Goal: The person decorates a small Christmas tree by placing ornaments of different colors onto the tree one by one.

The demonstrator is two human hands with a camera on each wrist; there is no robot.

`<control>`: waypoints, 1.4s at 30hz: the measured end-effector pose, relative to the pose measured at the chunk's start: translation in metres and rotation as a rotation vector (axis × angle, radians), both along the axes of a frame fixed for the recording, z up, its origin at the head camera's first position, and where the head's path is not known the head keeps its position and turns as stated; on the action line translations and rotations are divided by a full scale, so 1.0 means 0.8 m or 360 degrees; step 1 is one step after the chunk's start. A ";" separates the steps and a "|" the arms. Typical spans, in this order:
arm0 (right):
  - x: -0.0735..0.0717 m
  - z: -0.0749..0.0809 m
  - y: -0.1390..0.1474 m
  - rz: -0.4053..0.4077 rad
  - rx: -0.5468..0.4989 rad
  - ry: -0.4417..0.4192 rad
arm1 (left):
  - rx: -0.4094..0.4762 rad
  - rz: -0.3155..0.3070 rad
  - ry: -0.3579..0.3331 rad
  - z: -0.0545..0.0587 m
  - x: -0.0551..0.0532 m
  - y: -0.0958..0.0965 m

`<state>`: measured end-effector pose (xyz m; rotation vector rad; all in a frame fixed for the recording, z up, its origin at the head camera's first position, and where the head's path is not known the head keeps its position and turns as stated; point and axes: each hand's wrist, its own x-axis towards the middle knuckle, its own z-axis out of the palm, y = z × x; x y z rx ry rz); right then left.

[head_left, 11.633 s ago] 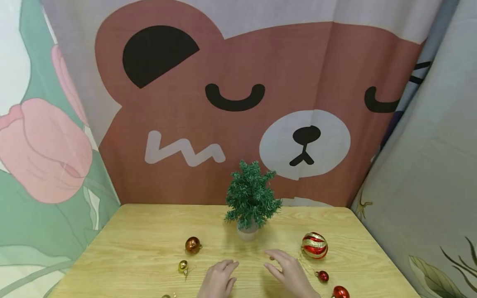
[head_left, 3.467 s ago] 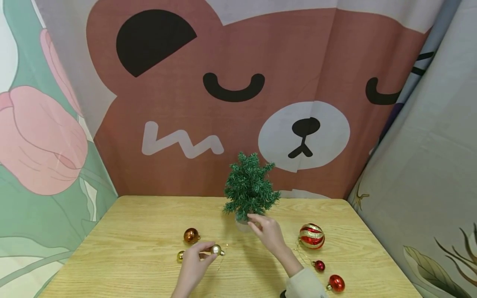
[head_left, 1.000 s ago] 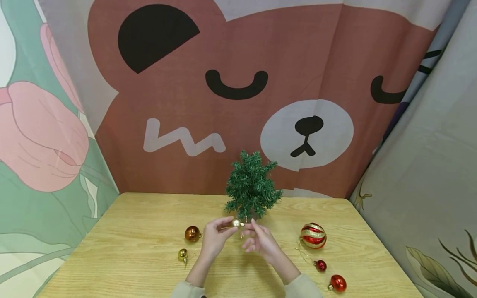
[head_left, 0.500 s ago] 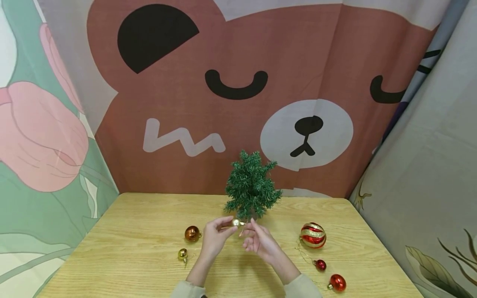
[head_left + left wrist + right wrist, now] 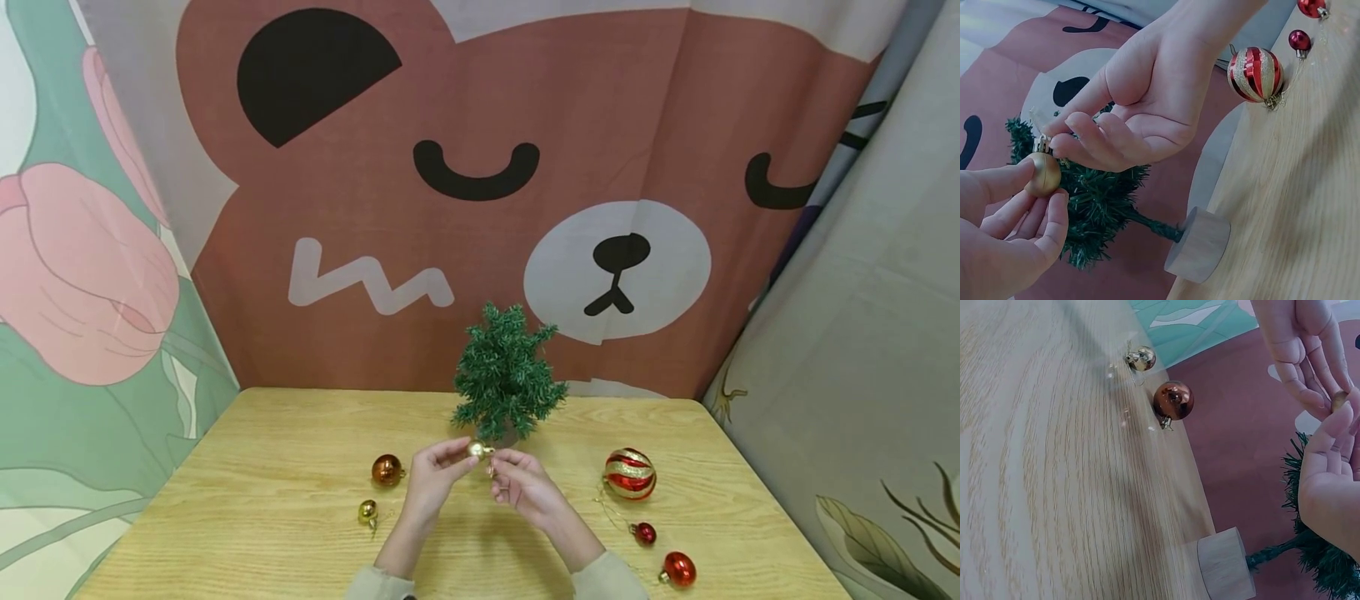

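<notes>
My left hand (image 5: 431,482) pinches a small matte gold ball ornament (image 5: 476,450) between thumb and fingers, in front of the little green Christmas tree (image 5: 507,367). The ball's ribbed metal cap (image 5: 1042,144) points toward my right hand (image 5: 531,487). Right thumb and forefinger meet at that cap and pinch its thin hanging loop (image 5: 1037,117), while the other fingers curl below. Both hands are raised over the table. In the right wrist view, fingers mostly cover the gold ball (image 5: 1044,176). The tree's round wooden base (image 5: 1200,245) stands on the table, partly behind the hands in the head view.
On the left of the wooden table (image 5: 285,533) lie a copper ball (image 5: 387,471) and a shiny gold ball (image 5: 367,512). To the right are a large red-and-gold striped ball (image 5: 630,474), a small dark red ball (image 5: 644,534) and a red ball (image 5: 679,570). Printed curtains (image 5: 337,350) enclose the table.
Since 3.5 s ago, my left hand has brought the gold ball rightward to the tree's front and my right hand has drawn back to meet it. Lately the right fingertips have closed at the cap.
</notes>
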<state>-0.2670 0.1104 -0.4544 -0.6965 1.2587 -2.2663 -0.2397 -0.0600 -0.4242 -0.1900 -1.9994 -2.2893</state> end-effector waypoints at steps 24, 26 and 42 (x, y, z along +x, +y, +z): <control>-0.007 0.007 0.012 -0.0065 -0.0034 0.0047 | 0.0340 -0.0179 -0.0172 -0.025 -0.004 -0.003; -0.008 0.008 0.013 -0.0081 -0.0041 0.0058 | 0.0340 -0.0191 -0.0174 -0.027 -0.004 -0.003; -0.012 0.023 0.014 -0.0252 0.0026 0.0081 | 0.0117 -0.0220 -0.0101 -0.040 -0.002 0.002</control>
